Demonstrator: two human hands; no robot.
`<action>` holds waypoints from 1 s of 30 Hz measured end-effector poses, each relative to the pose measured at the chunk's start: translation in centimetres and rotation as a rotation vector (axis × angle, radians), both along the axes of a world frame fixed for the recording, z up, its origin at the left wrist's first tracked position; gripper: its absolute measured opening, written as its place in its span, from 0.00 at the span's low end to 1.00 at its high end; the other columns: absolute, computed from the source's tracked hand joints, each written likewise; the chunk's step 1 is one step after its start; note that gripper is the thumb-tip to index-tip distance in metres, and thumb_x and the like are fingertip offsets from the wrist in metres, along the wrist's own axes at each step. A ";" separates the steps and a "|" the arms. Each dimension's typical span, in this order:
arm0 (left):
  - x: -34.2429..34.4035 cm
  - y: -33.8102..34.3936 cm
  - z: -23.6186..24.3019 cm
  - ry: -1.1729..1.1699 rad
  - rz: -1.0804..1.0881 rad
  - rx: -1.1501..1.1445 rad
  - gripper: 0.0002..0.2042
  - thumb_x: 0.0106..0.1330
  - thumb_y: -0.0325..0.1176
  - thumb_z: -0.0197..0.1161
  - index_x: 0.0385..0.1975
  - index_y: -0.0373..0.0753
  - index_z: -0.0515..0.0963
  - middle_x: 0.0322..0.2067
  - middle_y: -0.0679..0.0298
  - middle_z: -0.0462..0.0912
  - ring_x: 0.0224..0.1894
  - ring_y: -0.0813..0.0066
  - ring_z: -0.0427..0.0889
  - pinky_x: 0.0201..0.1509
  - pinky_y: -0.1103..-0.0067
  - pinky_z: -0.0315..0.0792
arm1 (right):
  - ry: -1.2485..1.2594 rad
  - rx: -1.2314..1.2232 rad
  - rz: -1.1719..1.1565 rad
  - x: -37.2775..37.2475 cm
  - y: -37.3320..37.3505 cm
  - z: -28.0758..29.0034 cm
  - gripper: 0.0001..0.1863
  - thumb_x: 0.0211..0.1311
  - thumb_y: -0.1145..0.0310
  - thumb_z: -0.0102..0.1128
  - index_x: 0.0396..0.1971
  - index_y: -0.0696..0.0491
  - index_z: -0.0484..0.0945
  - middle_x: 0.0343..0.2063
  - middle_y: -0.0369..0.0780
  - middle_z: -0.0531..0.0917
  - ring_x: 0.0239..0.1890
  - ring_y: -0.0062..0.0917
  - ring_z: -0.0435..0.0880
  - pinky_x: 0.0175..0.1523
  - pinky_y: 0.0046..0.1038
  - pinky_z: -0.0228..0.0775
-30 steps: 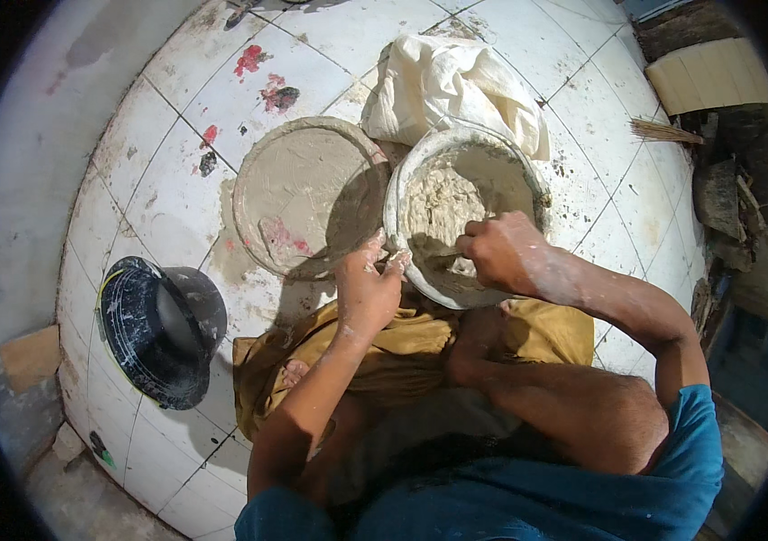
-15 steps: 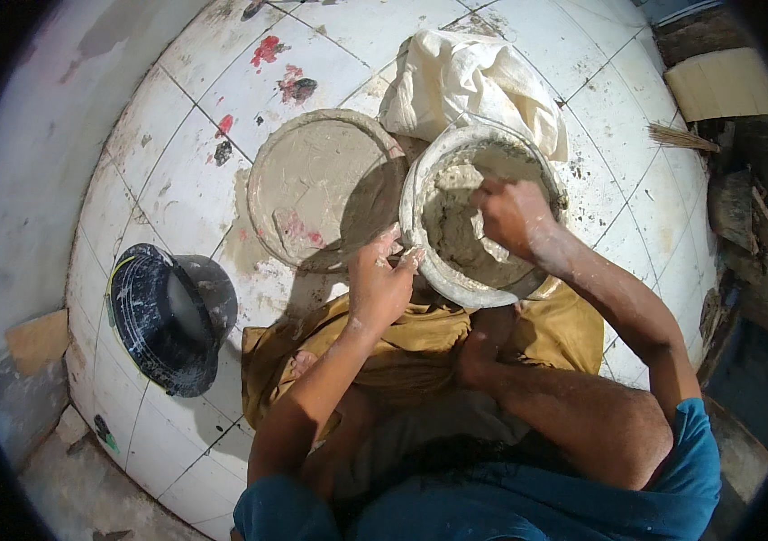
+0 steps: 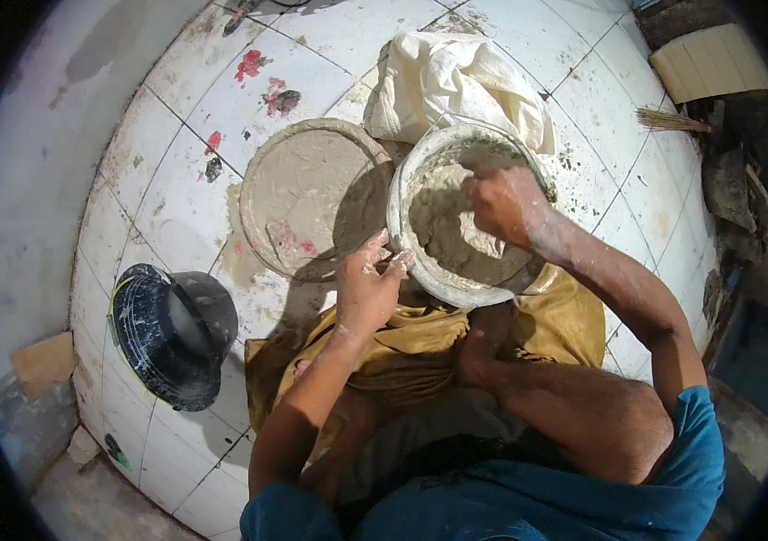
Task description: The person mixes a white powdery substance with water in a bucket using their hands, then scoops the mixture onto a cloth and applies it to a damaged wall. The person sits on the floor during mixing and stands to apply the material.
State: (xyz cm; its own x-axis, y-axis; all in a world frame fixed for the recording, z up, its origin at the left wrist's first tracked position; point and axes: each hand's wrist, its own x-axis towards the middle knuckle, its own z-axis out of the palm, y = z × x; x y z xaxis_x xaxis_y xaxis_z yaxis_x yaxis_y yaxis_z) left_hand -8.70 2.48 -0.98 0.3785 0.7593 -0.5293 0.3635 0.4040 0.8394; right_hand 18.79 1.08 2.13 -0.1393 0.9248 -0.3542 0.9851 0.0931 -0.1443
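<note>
White tiles (image 3: 175, 200): left hand (image 3: 366, 287), digits apart, touches bucket (image 3: 398, 209); right hand (image 3: 510, 207), curled, grip unclear, has shifted far, apparently working farther mix (image 3: 438, 216).

White tiled floor (image 3: 168, 203) carries round tray (image 3: 315, 124), basin (image 3: 398, 206), pale sack (image 3: 456, 81), tipped black tub (image 3: 168, 361)

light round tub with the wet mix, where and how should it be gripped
Probably grip the tub by its thick rim at near left and right, coming from outside. Its mouth faces up, with rim all round; a white sack crowds the far side. The left hand is at the near-left rim.
</note>
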 end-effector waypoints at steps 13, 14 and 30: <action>-14.9 8.6 -5.8 1.048 -0.354 0.603 0.30 0.60 0.33 0.70 0.64 0.33 0.73 0.59 0.46 0.77 0.63 0.42 0.74 0.67 0.60 0.71 | 0.485 0.022 -0.364 0.0 -2.3 6.1 0.09 0.58 0.70 0.68 0.37 0.58 0.88 0.23 0.51 0.85 0.26 0.40 0.87 0.36 0.40 0.79; -14.7 8.5 -5.9 1.080 -0.374 0.581 0.30 0.60 0.33 0.70 0.64 0.32 0.73 0.59 0.45 0.76 0.63 0.43 0.74 0.67 0.60 0.71 | 0.521 -0.022 -0.483 0.3 -2.3 6.7 0.10 0.59 0.70 0.68 0.37 0.58 0.88 0.23 0.51 0.85 0.24 0.39 0.86 0.35 0.39 0.78; -16.4 10.8 -9.3 0.729 -0.147 0.159 0.23 0.56 0.38 0.72 0.50 0.33 0.82 0.43 0.47 0.87 0.51 0.50 0.85 0.58 0.62 0.76 | 0.890 -0.042 -0.885 0.3 -5.5 5.0 0.13 0.65 0.71 0.64 0.43 0.64 0.87 0.25 0.40 0.86 0.27 0.21 0.80 0.34 0.30 0.72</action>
